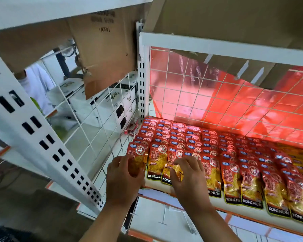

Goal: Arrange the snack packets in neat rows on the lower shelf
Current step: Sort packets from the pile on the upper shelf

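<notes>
Lower shelf (pixel 164 187), left end, beside the wire side panel (pixel 101 130). Both hands are at the front edge, side by side.

Left hand (pixel 124 177): grip pinching the end packet (pixel 136 155), thumb and fingers closed on its lower half. This packet stands tilted, top leaning away from the grip toward the back of the shelf, long axis running front to back. It sits just beside the wire side panel; whether it touches I cannot tell.

Right hand (pixel 189 177): fingers curled down on the third packet (pixel 173 165), pinching its crumpled lower edge. That packet is skewed, its bottom swung toward the left hand, so it overlaps the second packet (pixel 156 161), which lies between the two grips.

The snack packets (pixel 217 149) beyond the right hand already run in shingled rows, long axes pointing from front edge to the back mesh (pixel 217 95).

Judgement: the move turns on the third packet's axis. It needs turning away from the left hand, parallel with its neighbours. The right hand is nearer and already has it; the left only steadies the end of the row.
</notes>
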`<state>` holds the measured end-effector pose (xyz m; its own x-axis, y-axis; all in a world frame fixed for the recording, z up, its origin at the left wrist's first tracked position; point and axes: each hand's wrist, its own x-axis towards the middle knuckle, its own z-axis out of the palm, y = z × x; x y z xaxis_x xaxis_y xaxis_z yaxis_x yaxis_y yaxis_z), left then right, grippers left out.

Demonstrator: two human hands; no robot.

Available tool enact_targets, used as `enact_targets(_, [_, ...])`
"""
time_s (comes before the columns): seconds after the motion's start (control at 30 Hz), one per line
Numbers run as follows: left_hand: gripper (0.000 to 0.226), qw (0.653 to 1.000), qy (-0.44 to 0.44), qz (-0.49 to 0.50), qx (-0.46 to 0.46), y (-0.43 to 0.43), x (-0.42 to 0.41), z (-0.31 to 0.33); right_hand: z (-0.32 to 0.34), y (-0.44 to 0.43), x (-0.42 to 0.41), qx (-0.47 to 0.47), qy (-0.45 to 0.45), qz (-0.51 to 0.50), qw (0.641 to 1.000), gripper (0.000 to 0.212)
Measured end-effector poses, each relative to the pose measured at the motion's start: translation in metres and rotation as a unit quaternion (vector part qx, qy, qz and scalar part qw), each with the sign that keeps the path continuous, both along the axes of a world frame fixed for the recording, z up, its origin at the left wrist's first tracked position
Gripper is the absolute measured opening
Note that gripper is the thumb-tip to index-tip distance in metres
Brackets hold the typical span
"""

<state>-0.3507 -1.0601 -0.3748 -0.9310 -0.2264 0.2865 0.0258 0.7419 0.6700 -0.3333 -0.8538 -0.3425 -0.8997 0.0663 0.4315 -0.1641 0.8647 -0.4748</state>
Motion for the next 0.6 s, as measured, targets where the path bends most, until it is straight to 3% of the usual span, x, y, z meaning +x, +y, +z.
enact_targets(0.4, [0.055, 1.000, -0.003, 0.016, -0.012, 0.001, -0.002, -0.004, 0.018, -0.010, -0.012, 0.011, -0.034, 0.007, 0.999, 0.023])
enact_targets(0.6, [0.056, 1.000, 0.006, 0.007, -0.030, -0.001, -0.002, -0.006, 0.055, -0.053, -0.094, 0.058, -0.155, 0.078, 0.983, 0.019])
